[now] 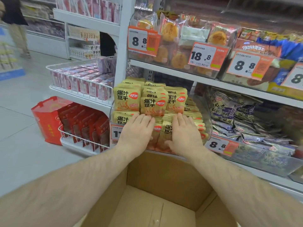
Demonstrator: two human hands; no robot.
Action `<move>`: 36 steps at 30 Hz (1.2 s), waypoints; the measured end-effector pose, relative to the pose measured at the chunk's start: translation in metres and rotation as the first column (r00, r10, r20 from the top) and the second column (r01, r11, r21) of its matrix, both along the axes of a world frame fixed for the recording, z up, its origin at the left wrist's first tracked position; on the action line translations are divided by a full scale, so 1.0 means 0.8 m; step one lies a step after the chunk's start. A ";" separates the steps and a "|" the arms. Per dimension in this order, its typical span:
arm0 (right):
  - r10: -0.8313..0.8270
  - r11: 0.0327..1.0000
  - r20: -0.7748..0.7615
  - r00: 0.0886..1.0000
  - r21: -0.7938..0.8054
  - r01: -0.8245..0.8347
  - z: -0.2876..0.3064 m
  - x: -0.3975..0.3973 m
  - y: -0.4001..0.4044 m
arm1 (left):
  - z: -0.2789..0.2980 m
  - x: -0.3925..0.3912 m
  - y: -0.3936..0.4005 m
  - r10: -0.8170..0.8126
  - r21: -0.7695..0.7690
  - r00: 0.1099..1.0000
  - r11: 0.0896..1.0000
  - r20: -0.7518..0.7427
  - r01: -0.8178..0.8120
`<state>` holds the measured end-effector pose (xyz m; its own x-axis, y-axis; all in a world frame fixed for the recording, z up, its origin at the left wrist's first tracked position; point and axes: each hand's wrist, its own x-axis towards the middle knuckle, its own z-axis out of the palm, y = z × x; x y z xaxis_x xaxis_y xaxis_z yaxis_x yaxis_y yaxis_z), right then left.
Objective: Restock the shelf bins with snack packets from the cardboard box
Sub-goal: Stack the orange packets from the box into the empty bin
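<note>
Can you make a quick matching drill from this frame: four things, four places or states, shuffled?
Things:
1. cardboard box
2. yellow packets
3. red gift bag
4. hands: left, right

Places/states:
A. on the floor, left of the wire rack
B. flat on packets
C. empty, below the forearms
D. stacked in the clear bin

Pairs: 1-C, 2-D, 3-A, 4-B
</note>
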<state>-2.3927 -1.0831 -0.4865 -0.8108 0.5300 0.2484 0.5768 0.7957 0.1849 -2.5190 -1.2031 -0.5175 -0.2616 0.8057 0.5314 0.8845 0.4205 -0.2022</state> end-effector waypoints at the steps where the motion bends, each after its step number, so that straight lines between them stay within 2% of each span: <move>1: -0.016 1.000 0.010 1.000 0.009 0.016 0.004 -0.001 -0.001 | 0.004 -0.008 -0.007 0.011 0.009 1.000 1.000 -0.014 -0.011; 5: -0.058 0.998 -0.001 0.998 -0.010 0.058 0.003 -0.005 -0.003 | 0.010 -0.036 -0.039 0.177 -0.009 0.984 0.984 0.006 -0.177; 7: -0.045 0.999 -0.002 0.999 -0.012 0.045 -0.004 -0.007 -0.003 | 0.002 -0.040 -0.042 0.196 -0.050 0.979 0.980 0.046 -0.194; 10: -0.033 0.999 0.008 0.999 0.003 0.033 -0.003 -0.008 -0.003 | -0.001 -0.042 -0.039 0.142 -0.081 0.988 0.987 0.069 -0.136; 14: -0.053 0.998 0.017 0.998 0.028 0.052 0.001 -0.007 -0.005 | 0.004 -0.048 -0.042 0.049 -0.006 0.995 0.999 0.084 -0.049; 17: -0.055 0.997 -0.034 0.998 0.057 0.057 0.001 -0.009 -0.016 | 0.001 -0.040 -0.039 0.022 0.013 0.999 1.000 0.027 -0.022; 21: 0.002 0.997 -0.047 0.999 0.074 0.001 -0.011 -0.020 -0.022 | -0.013 -0.022 -0.021 -0.132 0.090 0.988 0.986 -0.086 0.139; 29: 0.042 0.996 -0.069 0.997 0.082 -0.037 -0.017 -0.021 -0.017 | -0.009 -0.015 -0.013 -0.149 0.157 0.987 0.975 -0.053 0.156; 32: -0.019 0.999 -0.104 0.994 0.048 0.024 0.000 -0.008 -0.016 | -0.001 -0.021 -0.026 -0.161 0.159 0.985 0.973 -0.055 0.168; 33: -0.047 0.998 -0.160 0.986 0.042 0.055 0.003 0.004 -0.015 | 0.003 -0.021 -0.036 -0.128 0.202 0.991 0.971 -0.027 0.130; 34: -0.053 0.996 -0.257 0.965 0.050 0.068 0.001 0.019 -0.013 | 0.008 -0.019 -0.046 -0.066 0.265 0.996 0.963 0.063 0.047; 35: -0.022 0.996 -0.379 0.925 0.077 0.055 -0.005 0.034 -0.010 | 0.012 -0.015 -0.055 0.014 0.337 0.972 0.937 0.236 -0.095; 36: 0.034 0.992 -0.478 0.878 0.125 0.030 -0.015 0.048 -0.007 | 0.018 -0.008 -0.064 0.089 0.390 0.868 0.867 0.489 -0.309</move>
<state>-2.3541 -1.0889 -0.4983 -0.5769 0.4676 0.6698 0.6186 0.7856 -0.0157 -2.5252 -1.2539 -0.5033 -0.6829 0.4155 0.6008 0.7163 0.5424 0.4390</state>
